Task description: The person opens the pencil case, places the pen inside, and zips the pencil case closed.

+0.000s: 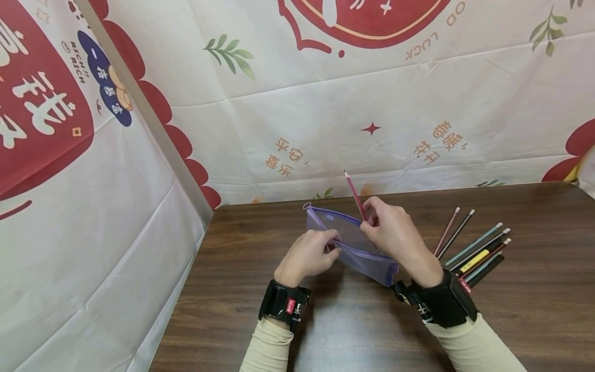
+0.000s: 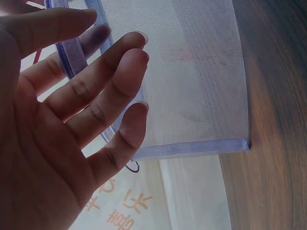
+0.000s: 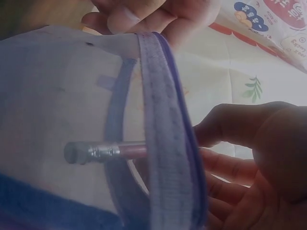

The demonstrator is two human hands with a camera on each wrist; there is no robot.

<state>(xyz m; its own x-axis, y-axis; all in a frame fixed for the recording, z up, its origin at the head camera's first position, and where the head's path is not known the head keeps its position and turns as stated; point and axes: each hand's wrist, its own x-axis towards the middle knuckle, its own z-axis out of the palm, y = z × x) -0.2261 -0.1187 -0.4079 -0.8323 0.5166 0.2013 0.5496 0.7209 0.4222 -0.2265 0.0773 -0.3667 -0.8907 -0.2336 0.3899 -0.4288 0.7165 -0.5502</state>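
Note:
A purple mesh zipper pouch (image 1: 367, 262) is held up over the table with its mouth spread. My left hand (image 1: 309, 257) pinches its near zipper edge between thumb and fingers; the left wrist view shows the other fingers against the mesh (image 2: 192, 86). Between the fingertips of my right hand (image 1: 400, 232) is a pink pencil (image 1: 355, 196), sharpened tip up. Its eraser end (image 3: 91, 152) shows through the mesh in the right wrist view, inside the pouch mouth. A zipper pull (image 1: 307, 205) sits at the pouch's far left corner.
Several pencils (image 1: 474, 245) lie fanned out on the brown wooden table (image 1: 241, 289), right of my right wrist. Among them is a black item with a yellow band (image 1: 475, 262). A printed white cloth (image 1: 325, 129) hangs behind the table, another at the left.

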